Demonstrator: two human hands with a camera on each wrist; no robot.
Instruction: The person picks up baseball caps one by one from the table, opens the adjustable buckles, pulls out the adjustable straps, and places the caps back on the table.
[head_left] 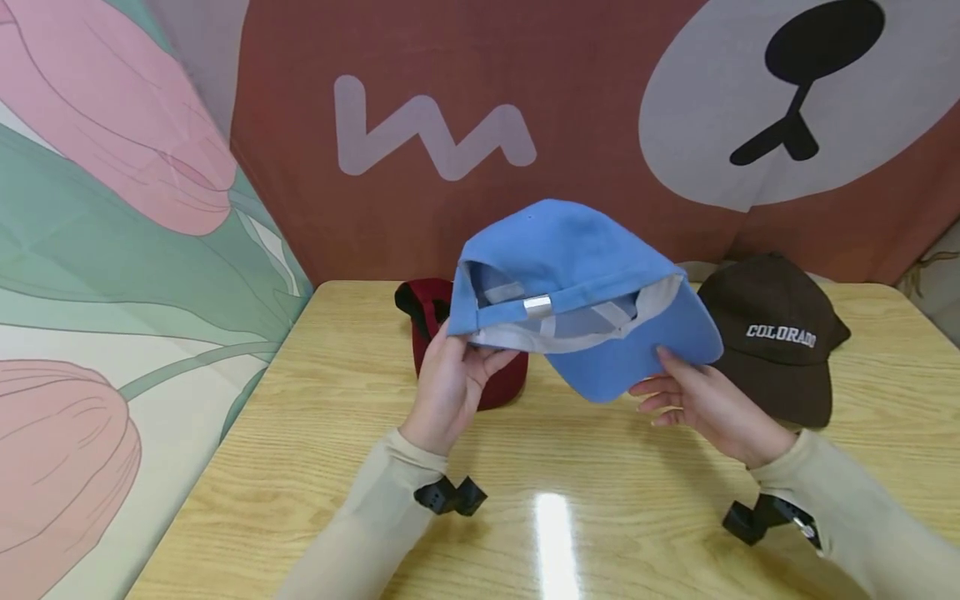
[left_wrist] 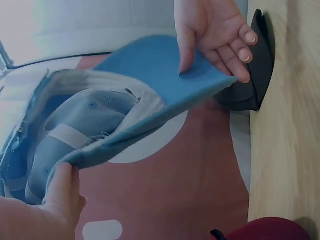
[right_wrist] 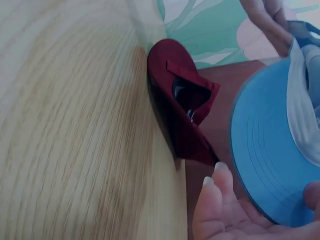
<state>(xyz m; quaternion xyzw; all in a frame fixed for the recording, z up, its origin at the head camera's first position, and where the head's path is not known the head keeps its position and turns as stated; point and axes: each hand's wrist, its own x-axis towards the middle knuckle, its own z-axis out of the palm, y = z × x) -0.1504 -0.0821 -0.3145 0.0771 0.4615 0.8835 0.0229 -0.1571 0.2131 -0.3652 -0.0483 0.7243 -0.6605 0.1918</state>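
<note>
A blue baseball cap (head_left: pixel 570 246) is held up above the table, its underside and rear strap with a metal buckle turned toward me. My left hand (head_left: pixel 447 387) pinches the cap's rim near the back strap, thumb on the near side. At the brim (left_wrist: pixel 155 60) is my right hand (head_left: pixel 708 404), its thumb against the brim's underside. The other right fingers are spread by the brim's edge, partly hidden behind it. Beyond the left hand lies a dark red cap (right_wrist: pixel 172 65). A dark brown cap (head_left: pixel 772 308) lettered COLORADO sits behind the right hand.
The wooden table (head_left: pixel 300 467) stretches under both arms, with a bright light reflection near its front. A printed cloth (head_left: pixel 465 50) hangs along the table's far edge, and a floral one (head_left: pixel 67 275) covers the left side.
</note>
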